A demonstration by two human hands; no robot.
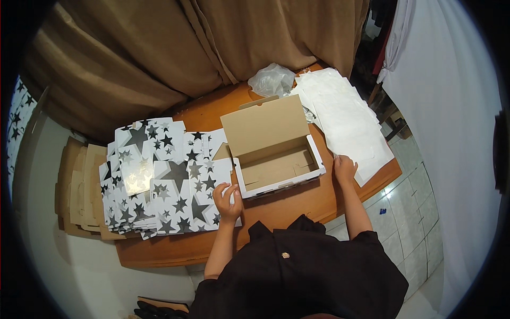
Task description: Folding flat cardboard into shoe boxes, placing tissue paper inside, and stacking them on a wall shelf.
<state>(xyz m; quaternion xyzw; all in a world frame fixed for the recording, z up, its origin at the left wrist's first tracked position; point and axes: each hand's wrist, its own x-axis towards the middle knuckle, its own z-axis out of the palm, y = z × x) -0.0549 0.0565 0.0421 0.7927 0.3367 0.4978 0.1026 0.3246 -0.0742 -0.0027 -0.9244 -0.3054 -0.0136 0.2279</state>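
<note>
An open cardboard box, white outside and brown inside, stands in the middle of the table with its lid raised at the far side. Just off its near left corner is my left hand, fingers loosely curved and apart, holding nothing, over star-printed flat cardboard. To the right of the box, my right hand has its fingers closed at the near left edge of a spread of white paper sheets. Its fingertips are partly hidden.
Flat cardboard pieces with black and grey stars are stacked on the left of the wooden table. Plain brown cardboard leans beyond them. A clear plastic bag lies at the back, before a brown curtain. A white cloth hangs at right.
</note>
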